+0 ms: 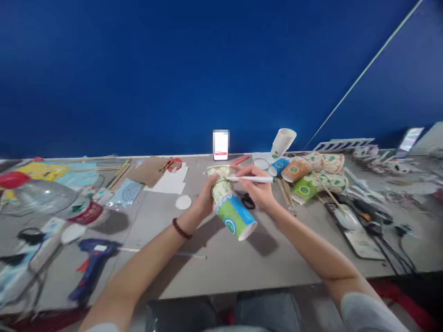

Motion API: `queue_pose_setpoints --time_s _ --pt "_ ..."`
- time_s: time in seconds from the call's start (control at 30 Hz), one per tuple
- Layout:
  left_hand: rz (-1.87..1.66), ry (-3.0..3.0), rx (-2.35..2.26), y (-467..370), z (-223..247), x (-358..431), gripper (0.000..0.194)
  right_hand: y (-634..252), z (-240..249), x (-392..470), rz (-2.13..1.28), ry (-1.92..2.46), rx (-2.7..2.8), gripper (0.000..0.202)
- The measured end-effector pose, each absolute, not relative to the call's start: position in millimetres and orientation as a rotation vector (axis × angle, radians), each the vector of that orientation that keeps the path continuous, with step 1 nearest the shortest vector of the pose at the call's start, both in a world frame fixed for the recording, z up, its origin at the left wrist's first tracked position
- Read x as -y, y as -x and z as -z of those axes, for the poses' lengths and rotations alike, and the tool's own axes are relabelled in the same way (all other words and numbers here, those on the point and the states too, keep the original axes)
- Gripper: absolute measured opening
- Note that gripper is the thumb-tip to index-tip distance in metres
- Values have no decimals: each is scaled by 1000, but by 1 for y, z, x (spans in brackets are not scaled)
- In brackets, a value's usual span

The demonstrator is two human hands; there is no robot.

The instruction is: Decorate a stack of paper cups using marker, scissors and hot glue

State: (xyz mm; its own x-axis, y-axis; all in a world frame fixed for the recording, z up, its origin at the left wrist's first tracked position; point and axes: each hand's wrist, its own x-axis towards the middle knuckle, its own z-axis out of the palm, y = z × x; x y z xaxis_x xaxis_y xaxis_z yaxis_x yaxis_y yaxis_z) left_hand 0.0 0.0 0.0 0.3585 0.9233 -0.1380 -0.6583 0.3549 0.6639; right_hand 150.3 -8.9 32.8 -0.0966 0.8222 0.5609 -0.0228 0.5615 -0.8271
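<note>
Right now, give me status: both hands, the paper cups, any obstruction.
Left hand gripping patterned paper cups. Right hand holding white pen at the cups, contact unclear. Blue glue gun lying off left, clear of cups.

Matt paper cups (232, 216) (smooth-looking); smooth, plastic-looking pen (259, 179)

Lighting: moderate, even indoor light, apparently from above. Wall (194, 69) at twelve o'clock: deep blue, dim. Shadows: soft-edged on bench (194, 283), at five below paper cups (233, 214), at eight beside bottle (46, 196). Glare: phone screen (220, 144), just toward twelve, bright, upper border pixelated. Definition: soft throughout; strongest smear at three and nine; wide-angle stretching toward edges
</note>
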Motion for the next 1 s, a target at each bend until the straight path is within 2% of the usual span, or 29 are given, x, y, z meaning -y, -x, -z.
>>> queue_pose_setpoints --time_s 0.4,1.0 --pt "-992 -555 -537 0 2 -2 46 -156 -32 7 -935 683 1391 9" --pt "-944 -521 -557 -5 10 -1 37 -156 -25 1 -863 746 1520 4"
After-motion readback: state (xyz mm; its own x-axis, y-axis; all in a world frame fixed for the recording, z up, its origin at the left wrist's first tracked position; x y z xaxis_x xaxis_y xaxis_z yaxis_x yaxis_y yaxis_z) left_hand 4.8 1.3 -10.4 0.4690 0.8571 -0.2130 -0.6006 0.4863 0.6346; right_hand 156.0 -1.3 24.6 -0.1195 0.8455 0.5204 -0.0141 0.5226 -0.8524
